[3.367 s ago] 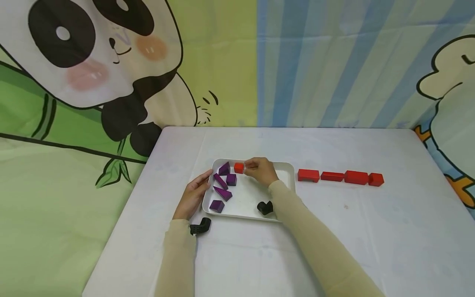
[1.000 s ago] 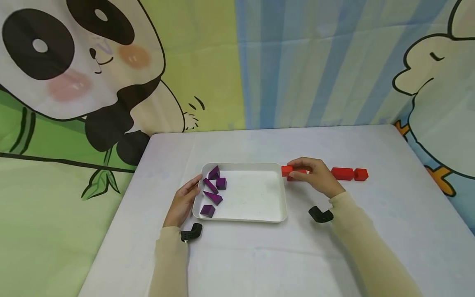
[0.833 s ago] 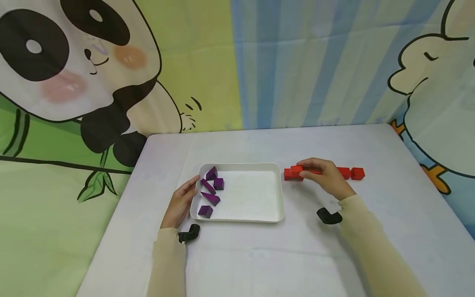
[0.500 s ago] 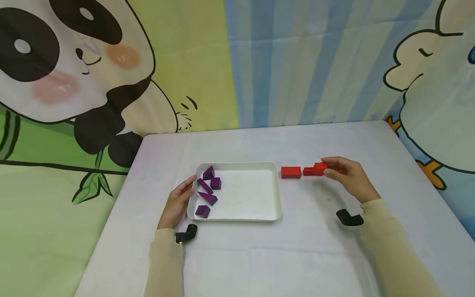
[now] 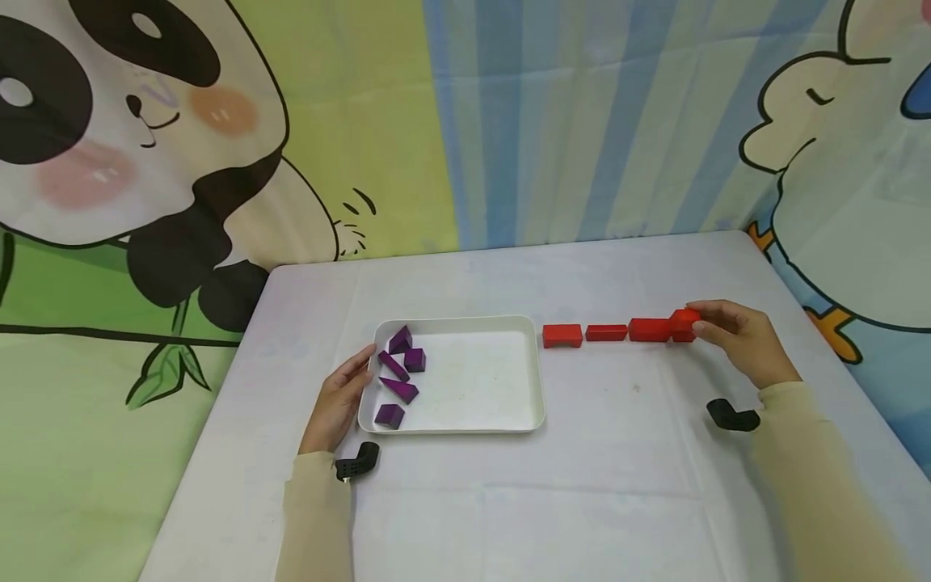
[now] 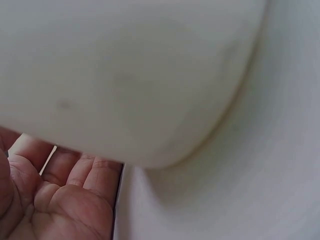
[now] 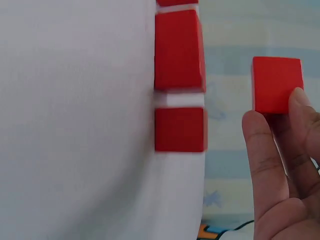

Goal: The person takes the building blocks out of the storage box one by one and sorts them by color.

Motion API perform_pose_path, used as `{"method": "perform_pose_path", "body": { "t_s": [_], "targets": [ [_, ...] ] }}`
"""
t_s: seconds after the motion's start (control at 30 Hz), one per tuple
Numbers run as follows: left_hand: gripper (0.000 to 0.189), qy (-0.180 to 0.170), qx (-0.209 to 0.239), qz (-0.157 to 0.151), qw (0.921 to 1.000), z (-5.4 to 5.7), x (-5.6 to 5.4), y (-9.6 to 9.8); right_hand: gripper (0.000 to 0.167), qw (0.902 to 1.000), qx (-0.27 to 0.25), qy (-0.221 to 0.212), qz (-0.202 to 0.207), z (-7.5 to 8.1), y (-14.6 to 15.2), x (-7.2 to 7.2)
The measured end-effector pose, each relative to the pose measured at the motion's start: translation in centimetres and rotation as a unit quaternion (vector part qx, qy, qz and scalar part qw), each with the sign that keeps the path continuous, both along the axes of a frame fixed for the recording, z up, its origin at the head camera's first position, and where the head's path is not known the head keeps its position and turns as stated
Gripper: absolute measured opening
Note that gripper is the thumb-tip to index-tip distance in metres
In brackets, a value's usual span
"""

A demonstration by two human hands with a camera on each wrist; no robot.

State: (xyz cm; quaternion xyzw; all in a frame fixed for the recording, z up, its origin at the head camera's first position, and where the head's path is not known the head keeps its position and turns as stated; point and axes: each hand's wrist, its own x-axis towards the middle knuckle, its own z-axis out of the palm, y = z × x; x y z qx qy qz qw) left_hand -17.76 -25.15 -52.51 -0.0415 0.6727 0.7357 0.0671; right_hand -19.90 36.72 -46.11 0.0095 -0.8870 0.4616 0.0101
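My right hand (image 5: 749, 341) pinches a small red cube (image 7: 276, 85) between thumb and fingers, at the right end of a row of red blocks. The held cube is apart from the row's end cube (image 7: 180, 130) in the right wrist view. In that row on the table lie an arch-like block (image 5: 562, 336), a thin flat block (image 5: 607, 333) and a larger oblong block (image 5: 649, 330). My left hand (image 5: 338, 402) rests its fingers against the left rim of the white tray (image 5: 502, 430); the left wrist view hides its fingertips behind the tray.
Several purple blocks lie along the tray's left side, among them a triangular one (image 5: 400, 340), a cube (image 5: 414, 360) and a wedge (image 5: 400, 390). A patterned cloth (image 5: 378, 121) hangs behind the white table (image 5: 582, 501).
The red cube was in the tray; my right hand took it up and carried it rightward above the red row to its far end. The left hand stays at the tray.
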Motion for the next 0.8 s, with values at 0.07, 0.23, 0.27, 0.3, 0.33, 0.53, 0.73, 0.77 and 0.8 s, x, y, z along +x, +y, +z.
{"method": "perform_pose_path", "body": {
  "t_s": [0.07,0.23,0.27,0.3,0.33,0.53,0.73,0.77,0.8],
  "targets": [
    [0.055,0.001,-0.001,0.000,1.0000,0.0,0.0,0.0,0.047,0.9999,0.004,-0.006,-0.014,-0.1,0.9,-0.2],
    [0.055,0.004,-0.001,-0.001,1.0000,-0.1,0.0,-0.1,0.050,0.9975,0.024,-0.039,-0.054,-0.4,2.8,-0.6],
    [0.055,0.005,-0.001,-0.002,1.0000,-0.1,0.0,-0.1,0.050,0.9968,0.028,-0.045,-0.059,-0.5,3.1,-0.7],
    [0.055,0.005,-0.001,-0.002,1.0000,-0.1,0.0,-0.1,0.050,0.9963,0.032,-0.050,-0.062,-0.6,3.4,-0.8],
    [0.055,0.006,-0.001,-0.002,1.0000,-0.1,0.0,-0.1,0.051,0.9959,0.034,-0.055,-0.063,-0.7,3.7,-0.9],
    [0.056,0.005,0.000,-0.001,1.0000,-0.1,0.0,-0.1,0.052,0.9936,0.031,-0.086,-0.066,-1.6,4.8,-1.3],
    [0.055,0.002,-0.004,-0.002,1.0000,0.0,0.0,-0.1,0.055,0.9919,0.061,-0.097,-0.057,-2.7,5.1,-1.5],
    [0.055,0.002,-0.004,-0.003,1.0000,0.0,0.0,-0.1,0.055,0.9919,0.062,-0.096,-0.055,-2.9,5.2,-1.6],
    [0.055,0.002,-0.004,-0.003,1.0000,0.0,0.0,-0.1,0.055,0.9919,0.063,-0.097,-0.055,-3.0,5.2,-1.6]
  ]
}}
